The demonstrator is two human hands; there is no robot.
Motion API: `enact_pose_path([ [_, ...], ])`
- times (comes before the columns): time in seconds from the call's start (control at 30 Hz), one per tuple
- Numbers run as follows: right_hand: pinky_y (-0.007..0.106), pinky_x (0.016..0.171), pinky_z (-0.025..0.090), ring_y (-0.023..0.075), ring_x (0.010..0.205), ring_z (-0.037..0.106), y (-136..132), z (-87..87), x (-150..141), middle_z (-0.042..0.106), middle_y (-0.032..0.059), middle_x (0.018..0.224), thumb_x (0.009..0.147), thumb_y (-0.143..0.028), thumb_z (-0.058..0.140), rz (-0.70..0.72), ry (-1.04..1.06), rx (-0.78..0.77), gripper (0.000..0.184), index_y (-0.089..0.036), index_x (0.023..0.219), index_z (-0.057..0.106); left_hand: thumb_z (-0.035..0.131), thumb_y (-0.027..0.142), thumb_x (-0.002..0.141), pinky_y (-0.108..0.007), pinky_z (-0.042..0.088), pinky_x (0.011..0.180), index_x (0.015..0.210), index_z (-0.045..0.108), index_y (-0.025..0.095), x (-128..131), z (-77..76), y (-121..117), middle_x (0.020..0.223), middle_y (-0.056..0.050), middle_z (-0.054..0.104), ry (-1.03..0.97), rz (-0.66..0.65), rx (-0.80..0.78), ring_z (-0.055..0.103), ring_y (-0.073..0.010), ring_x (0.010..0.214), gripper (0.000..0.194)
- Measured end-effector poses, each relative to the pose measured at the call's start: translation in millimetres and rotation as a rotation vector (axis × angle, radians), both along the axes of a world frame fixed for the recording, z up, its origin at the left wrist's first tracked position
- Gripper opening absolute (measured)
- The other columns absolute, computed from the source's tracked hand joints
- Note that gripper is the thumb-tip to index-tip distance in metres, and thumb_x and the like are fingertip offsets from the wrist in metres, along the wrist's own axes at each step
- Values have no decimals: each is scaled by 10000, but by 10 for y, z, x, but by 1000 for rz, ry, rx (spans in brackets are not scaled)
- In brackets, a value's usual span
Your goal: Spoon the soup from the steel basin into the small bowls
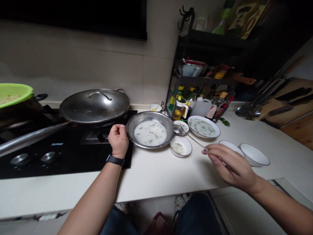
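My left hand (118,141) is curled against the left rim of a steel basin (149,115), which stands on the white counter (156,174) and holds milky liquid with green flecks. My right hand (231,164) grips the long thin handle of a metal ladle (195,141). The ladle's bowl sits just right of the basin, above a small white dish (181,126). Beyond my right hand are two white bowls (254,154). A white bowl with a little liquid (181,146) and a white rimmed plate of the same soup (203,127) stand nearer the basin.
To the left is a black gas hob (49,153) with a lidded wok (94,106) and a green bowl (14,94) on a pot. A shelf rack of bottles (195,98) stands behind the counter. Knives and a wooden board (288,101) lie at right.
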State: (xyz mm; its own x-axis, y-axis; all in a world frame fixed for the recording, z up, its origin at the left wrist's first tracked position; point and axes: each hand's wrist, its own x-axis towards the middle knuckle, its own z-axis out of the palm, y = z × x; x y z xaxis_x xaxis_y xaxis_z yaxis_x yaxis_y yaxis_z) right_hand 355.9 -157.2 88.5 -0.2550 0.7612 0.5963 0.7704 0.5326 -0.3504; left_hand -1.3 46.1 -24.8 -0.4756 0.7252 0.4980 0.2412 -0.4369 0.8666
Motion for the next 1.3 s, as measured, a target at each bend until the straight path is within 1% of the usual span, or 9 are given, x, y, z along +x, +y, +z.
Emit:
enact_pose_path([
  [0.07, 410, 910, 590, 268, 967, 723, 250, 18, -149, 769, 100, 962, 893, -248, 649, -59, 121, -12, 131, -272, 919, 775, 576, 365, 920, -238, 442, 622, 824, 601, 190, 8, 4, -11, 695, 18, 586, -7, -10, -6, 549, -122, 635, 202],
  [0.13, 402, 919, 575, 260, 952, 706, 524, 3, -303, 748, 94, 935, 911, -310, 636, -68, 206, -50, 143, -264, 848, 756, 581, 360, 916, -237, 434, 619, 824, 607, 190, 15, 5, -21, 701, 16, 590, -13, -15, -7, 541, -122, 637, 195],
  [0.27, 320, 707, 590, 210, 771, 724, 948, -136, -529, 720, 68, 885, 901, -368, 650, -98, 433, -237, 169, -229, 822, 705, 575, 360, 919, -237, 423, 601, 829, 612, 192, 29, 11, -38, 700, 17, 586, -10, -24, -20, 531, -120, 624, 194],
  [0.37, 289, 681, 587, 190, 696, 735, 1096, -270, -615, 741, 46, 785, 873, -383, 695, -136, 590, -376, 175, -211, 844, 694, 571, 363, 927, -240, 425, 598, 829, 608, 193, 48, 32, -61, 700, 16, 588, -2, -35, -23, 532, -122, 623, 199],
  [0.5, 290, 650, 613, 191, 616, 730, 1173, -343, -703, 729, 33, 645, 829, -375, 765, -169, 859, -532, 195, -200, 804, 682, 564, 350, 935, -254, 455, 637, 833, 615, 198, 78, 81, -121, 722, 9, 609, 53, -45, 4, 562, -134, 659, 190],
  [0.63, 283, 560, 627, 201, 566, 734, 1205, -302, -777, 687, 33, 596, 831, -224, 756, -225, 1149, -678, 159, -184, 745, 629, 575, 337, 929, -271, 463, 673, 848, 634, 202, 90, 130, -201, 749, 0, 627, 207, -46, 72, 580, -151, 699, 168],
  [0.77, 287, 549, 645, 198, 565, 742, 1189, -274, -771, 673, 35, 656, 825, -129, 730, -195, 1311, -700, 144, -162, 787, 596, 554, 315, 934, -302, 462, 720, 802, 616, 208, 90, 172, -251, 768, -18, 618, 357, -49, 155, 582, -173, 739, 181],
  [0.97, 269, 547, 648, 203, 562, 749, 1140, -193, -675, 678, 47, 680, 819, -104, 720, -186, 1326, -636, 110, -135, 797, 617, 548, 314, 938, -311, 460, 724, 820, 619, 208, 91, 179, -250, 784, -26, 623, 379, -48, 183, 586, -182, 755, 174],
  [1.3, 276, 552, 651, 207, 555, 747, 1086, 146, -414, 702, 76, 640, 838, -102, 714, -250, 1278, -572, 103, -129, 784, 631, 561, 323, 918, -314, 462, 696, 817, 613, 214, 135, 197, -340, 779, -35, 614, 444, -120, 219, 575, -188, 747, 157],
])
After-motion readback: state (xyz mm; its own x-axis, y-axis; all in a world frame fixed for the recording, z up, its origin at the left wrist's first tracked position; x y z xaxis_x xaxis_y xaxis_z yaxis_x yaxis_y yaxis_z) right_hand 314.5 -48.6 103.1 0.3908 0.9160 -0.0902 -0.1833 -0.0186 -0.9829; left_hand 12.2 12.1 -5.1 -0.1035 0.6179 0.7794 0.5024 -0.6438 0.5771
